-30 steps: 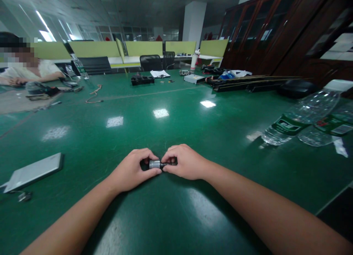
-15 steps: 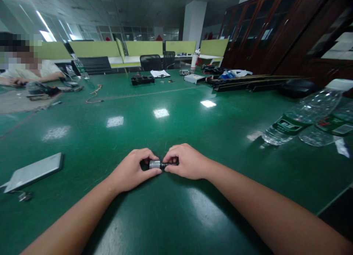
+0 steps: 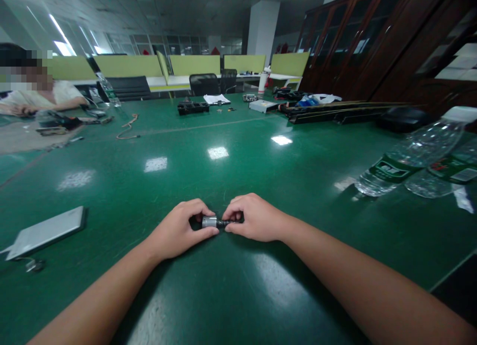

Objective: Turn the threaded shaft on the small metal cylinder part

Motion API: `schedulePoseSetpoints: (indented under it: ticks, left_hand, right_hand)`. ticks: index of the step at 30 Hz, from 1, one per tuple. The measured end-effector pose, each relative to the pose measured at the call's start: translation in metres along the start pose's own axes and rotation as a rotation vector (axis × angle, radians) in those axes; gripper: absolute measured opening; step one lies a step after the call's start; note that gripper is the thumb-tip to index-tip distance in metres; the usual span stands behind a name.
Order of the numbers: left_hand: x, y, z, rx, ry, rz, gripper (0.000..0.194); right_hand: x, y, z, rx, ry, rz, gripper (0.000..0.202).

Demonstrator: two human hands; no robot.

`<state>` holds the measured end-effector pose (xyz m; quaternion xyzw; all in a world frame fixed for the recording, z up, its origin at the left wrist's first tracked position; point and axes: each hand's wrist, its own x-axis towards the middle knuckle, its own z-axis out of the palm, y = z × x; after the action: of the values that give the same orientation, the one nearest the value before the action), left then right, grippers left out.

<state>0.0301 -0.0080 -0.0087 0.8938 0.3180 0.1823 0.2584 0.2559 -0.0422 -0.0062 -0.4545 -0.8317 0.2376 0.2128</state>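
Observation:
Low over the green tabletop [image 3: 208, 285], my left hand [image 3: 182, 228] pinches a silver metal cylinder [image 3: 209, 221] between thumb and fingers. A black ribbed rod [image 3: 222, 223] runs from the cylinder's right end, lying level and in line with it. Thumb and fingertips of my right hand [image 3: 253, 218] are closed around this rod, and its far end is partly covered by them. Both hands are close together, with a short length of rod showing between them. Whether the cylinder touches the tabletop, I cannot tell.
A flat silver device [image 3: 48, 231] with a cable lies at left. Water bottles [image 3: 395, 166] stand at right. Dark long strips [image 3: 335, 111], a black tray [image 3: 193, 108] and papers [image 3: 216, 99] lie farther back. Another person [image 3: 44, 96] sits at far left.
My right hand has shifted very slightly rightward along the rod, so a bit more of the black rod shows. The left hand and cylinder have hardly moved.

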Motion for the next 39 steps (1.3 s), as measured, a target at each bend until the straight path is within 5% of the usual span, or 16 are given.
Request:
schedulePoseSetpoints:
  ticks: [39]
  left_hand:
    - [-0.002,0.003,-0.004,0.004,0.013,-0.038,0.021]
  right_hand:
    - [-0.005,0.016,-0.022,0.003,-0.075,0.095,0.015]
